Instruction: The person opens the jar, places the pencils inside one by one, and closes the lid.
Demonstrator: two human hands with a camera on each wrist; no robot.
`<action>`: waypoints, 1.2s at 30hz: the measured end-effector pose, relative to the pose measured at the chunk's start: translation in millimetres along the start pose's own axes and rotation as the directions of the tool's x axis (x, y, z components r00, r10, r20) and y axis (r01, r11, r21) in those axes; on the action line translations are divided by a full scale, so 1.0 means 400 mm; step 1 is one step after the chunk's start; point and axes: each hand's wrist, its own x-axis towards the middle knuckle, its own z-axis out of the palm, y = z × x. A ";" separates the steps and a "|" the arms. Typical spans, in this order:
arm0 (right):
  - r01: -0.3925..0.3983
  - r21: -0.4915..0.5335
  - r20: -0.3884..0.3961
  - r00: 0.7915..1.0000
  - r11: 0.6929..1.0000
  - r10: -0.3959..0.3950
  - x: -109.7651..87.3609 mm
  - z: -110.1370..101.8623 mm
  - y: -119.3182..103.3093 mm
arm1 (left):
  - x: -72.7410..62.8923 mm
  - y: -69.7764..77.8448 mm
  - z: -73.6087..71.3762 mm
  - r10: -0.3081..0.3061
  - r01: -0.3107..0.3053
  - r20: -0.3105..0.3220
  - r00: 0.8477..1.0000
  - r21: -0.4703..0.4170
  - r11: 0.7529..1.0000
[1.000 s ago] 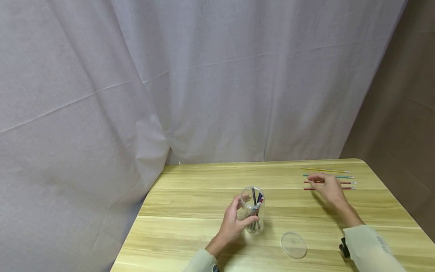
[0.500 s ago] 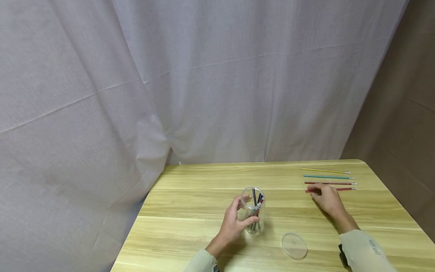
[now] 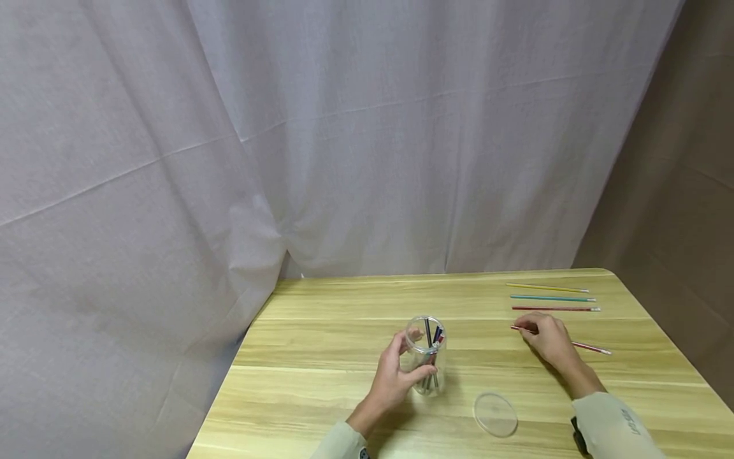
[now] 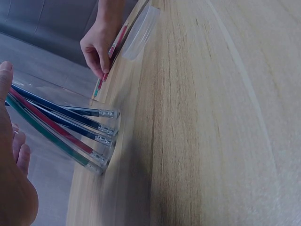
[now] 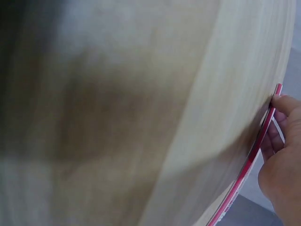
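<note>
On the table stands a clear jar, its top uncovered. My left hand holds it from the left side, fingers and thumb around the wall. Several dark, red and green pencils lean inside, eraser ends down at the jar's bottom in the left wrist view. To the right, my right hand pinches a red pencil near its left end. In the right wrist view, that red pencil slants under the hand, thumb and fingertips at its tip.
Beyond the right hand lie another red pencil, a teal pencil and a yellow pencil, roughly parallel. A clear round lid lies between the two arms. Grey curtain hangs behind the wooden table.
My right hand has come down onto the nearest red pencil, pinched it and drawn it closer, its eraser end swinging toward me. The left hand and jar stay put.
</note>
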 end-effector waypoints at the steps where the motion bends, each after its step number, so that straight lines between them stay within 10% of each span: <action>1: 0.002 0.002 0.004 1.000 1.000 -0.002 -0.001 0.001 -0.001 | 0.000 0.000 0.000 -0.001 0.001 0.001 1.000 -0.001 1.000; 22: 0.079 0.059 0.050 0.995 0.995 -0.082 0.034 0.011 -0.115 | 0.002 0.003 0.001 0.009 -0.009 -0.007 1.000 0.007 1.000; 36: 0.231 0.137 -0.053 0.973 0.963 -0.225 0.059 -0.014 -0.212 | 0.002 -0.002 0.001 0.028 -0.028 -0.005 1.000 0.000 1.000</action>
